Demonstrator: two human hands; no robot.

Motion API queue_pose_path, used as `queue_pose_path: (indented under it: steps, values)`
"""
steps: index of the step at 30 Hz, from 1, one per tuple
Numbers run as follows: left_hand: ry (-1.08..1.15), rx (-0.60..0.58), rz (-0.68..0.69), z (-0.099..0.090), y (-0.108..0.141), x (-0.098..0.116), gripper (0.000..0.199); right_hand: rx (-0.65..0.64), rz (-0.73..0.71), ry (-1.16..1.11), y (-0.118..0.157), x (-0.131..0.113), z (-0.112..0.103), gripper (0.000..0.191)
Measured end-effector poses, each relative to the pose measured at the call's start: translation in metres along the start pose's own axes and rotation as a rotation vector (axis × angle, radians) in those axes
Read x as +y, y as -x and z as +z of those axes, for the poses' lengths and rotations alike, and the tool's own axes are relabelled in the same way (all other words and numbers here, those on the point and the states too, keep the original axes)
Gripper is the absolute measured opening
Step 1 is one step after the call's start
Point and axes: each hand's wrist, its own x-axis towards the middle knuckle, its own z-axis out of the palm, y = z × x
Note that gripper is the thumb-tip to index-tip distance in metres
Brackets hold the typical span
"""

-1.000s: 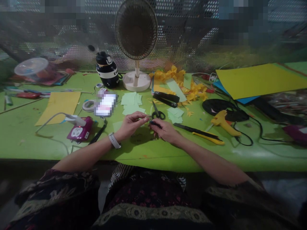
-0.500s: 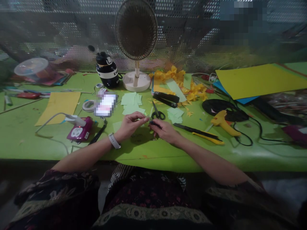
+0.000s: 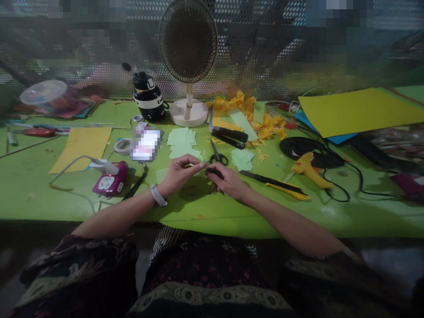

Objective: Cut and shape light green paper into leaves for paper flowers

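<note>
Over the green table, my left hand [image 3: 183, 172] has its thumb and index finger pinched on a small light green paper piece [image 3: 202, 160]. My right hand [image 3: 229, 177] is close beside it, its fingers closed around a slim dark object [image 3: 213, 172] whose kind I cannot make out. The fingertips of both hands nearly meet. Just beyond them lie black-handled scissors [image 3: 219, 157]. Small light green paper squares lie in a stack [image 3: 182, 140] behind my left hand and in a smaller pile [image 3: 243, 157] to the right of the scissors.
A black stapler [image 3: 229, 136] lies behind the scissors, near yellow paper flowers [image 3: 238, 104]. To the right are a yellow-black cutter [image 3: 276, 184] and a yellow glue gun [image 3: 309, 170] with its cord. Leftward are a phone [image 3: 146, 145], tape [image 3: 123, 146] and a purple device [image 3: 112, 179]. A fan [image 3: 188, 110] stands behind.
The fingers of my right hand have shifted slightly around the dark object, and the light green strip above them no longer shows upright. My left hand stays nearly still.
</note>
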Motion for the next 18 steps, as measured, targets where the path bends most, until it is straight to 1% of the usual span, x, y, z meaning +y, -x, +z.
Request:
queue_pose_path:
  steps: [4, 10, 18]
  values:
    - [-0.02, -0.019, 0.024, -0.0013, -0.0006, -0.0013, 0.016, -0.026, 0.036, -0.019, -0.0002, 0.0028, 0.0005, 0.019]
    - [-0.049, -0.024, 0.049, -0.0028, -0.0004, -0.0033, 0.013, -0.035, 0.063, -0.067, -0.0009, 0.0072, 0.0007, 0.024]
    - [0.008, -0.032, -0.032, -0.0005, -0.0002, 0.0013, 0.016, -0.028, 0.048, -0.071, 0.0009, 0.0027, 0.0002, 0.032]
